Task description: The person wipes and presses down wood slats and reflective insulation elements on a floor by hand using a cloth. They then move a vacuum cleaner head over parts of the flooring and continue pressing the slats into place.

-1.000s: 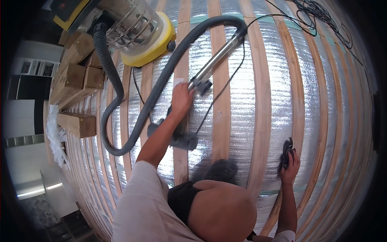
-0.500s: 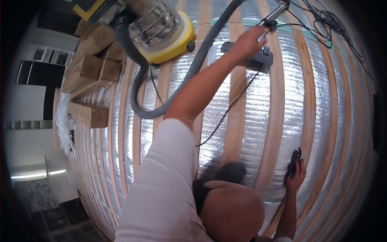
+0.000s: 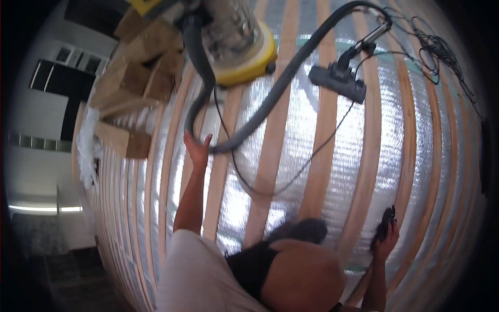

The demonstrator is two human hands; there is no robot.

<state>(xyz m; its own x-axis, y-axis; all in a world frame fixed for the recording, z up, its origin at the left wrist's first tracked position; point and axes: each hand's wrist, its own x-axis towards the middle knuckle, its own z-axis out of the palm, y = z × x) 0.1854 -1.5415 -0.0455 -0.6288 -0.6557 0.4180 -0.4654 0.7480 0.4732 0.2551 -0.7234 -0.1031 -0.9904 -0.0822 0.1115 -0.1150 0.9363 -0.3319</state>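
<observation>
The left hand [image 3: 197, 150] is stretched out with its fingers spread apart, fingertips just touching or just short of the grey vacuum hose [image 3: 249, 125] where it sags across a wooden batten [image 3: 275, 145]. Nothing is gripped there. The right hand [image 3: 385, 235] has its fingers closed round a small dark object [image 3: 384, 222], too dark to identify, low by another batten.

The hose runs from the yellow vacuum canister [image 3: 244, 47], loops down past the left hand and climbs to the metal wand and the black floor nozzle [image 3: 338, 82], which lies well apart from both hands on the silver foil insulation [image 3: 343, 171]. A thin black cable [image 3: 291, 177] trails across the foil beneath the hose.

To take the hose well, I judge the hand should close round it on the sagging stretch (not near the canister), so the nozzle follows without snagging the cable or a batten edge.

The canister's clear upper chamber shows, but its contents are blurred. About 3 or 4 brown cardboard boxes [image 3: 138, 83] are stacked beyond it; what they hold is not visible. A tangle of dark wires [image 3: 436, 52] lies far right.
</observation>
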